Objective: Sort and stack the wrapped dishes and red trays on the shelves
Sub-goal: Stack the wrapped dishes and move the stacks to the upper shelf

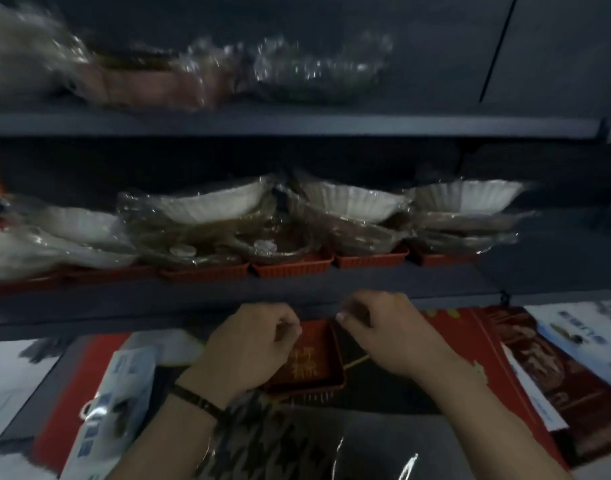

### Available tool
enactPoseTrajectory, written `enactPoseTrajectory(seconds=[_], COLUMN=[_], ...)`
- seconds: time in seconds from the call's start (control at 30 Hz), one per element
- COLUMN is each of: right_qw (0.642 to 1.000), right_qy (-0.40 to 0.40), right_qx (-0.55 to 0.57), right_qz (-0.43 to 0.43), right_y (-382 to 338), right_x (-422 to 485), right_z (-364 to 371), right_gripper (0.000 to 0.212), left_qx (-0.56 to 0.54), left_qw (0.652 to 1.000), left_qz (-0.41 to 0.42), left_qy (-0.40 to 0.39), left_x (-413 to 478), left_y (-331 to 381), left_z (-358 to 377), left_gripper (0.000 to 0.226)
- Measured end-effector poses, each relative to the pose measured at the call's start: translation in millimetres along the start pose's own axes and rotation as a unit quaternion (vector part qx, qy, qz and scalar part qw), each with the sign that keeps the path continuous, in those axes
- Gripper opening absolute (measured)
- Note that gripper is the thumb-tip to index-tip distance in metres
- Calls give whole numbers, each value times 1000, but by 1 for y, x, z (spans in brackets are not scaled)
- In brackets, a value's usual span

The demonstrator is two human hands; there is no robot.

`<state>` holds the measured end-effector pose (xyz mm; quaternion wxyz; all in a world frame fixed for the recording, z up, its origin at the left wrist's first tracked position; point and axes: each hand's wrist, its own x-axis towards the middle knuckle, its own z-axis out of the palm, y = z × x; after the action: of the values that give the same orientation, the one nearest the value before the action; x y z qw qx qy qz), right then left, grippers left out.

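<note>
Both hands are low and central, just below the front lip of the middle shelf. A red tray with gold characters on its floor lies between and under them, on a dark surface near the observer. The left hand covers the tray's left side, with its fingers curled in toward the far-left rim. The right hand sits over the far-right corner with its thumb tip showing and its fingers curled. Blur hides the contact, so I cannot tell for either hand whether it grips the rim, pinches film, or holds nothing. There is a dark wristband on the left wrist. On the middle shelf, a row of red trays runs left to right along the front. Wrapped white dishes with scalloped rims are piled on them, leaning and overlapping. On the upper shelf there are more wrapped dishes, which are heavily smeared, so their shapes are unclear. A blue-and-white packet lies to the left of the hands. Red printed sheets are spread out to the right.
</note>
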<state>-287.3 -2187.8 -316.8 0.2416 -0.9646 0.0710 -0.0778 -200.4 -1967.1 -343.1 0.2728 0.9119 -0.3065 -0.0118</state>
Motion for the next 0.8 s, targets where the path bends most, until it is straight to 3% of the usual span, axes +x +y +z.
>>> enactPoseTrajectory(seconds=[0.37, 0.47, 0.63, 0.8], right_qw=[990, 985, 980, 961], right_qy=[139, 156, 166, 190], right_qx=[-37, -61, -90, -178], right_qz=[3, 26, 66, 92], right_y=[10, 16, 28, 28], right_x=[19, 48, 109, 155], right_z=[-67, -68, -72, -74], right_gripper=[14, 24, 62, 51], left_qx=[13, -7, -49, -66], left_qw=[995, 993, 991, 991], left_qz=[47, 50, 55, 47], left_qy=[88, 103, 108, 102], left_x=[35, 61, 96, 110], left_y=[50, 46, 35, 23], left_z=[-57, -54, -44, -37], left_gripper=[12, 12, 11, 9])
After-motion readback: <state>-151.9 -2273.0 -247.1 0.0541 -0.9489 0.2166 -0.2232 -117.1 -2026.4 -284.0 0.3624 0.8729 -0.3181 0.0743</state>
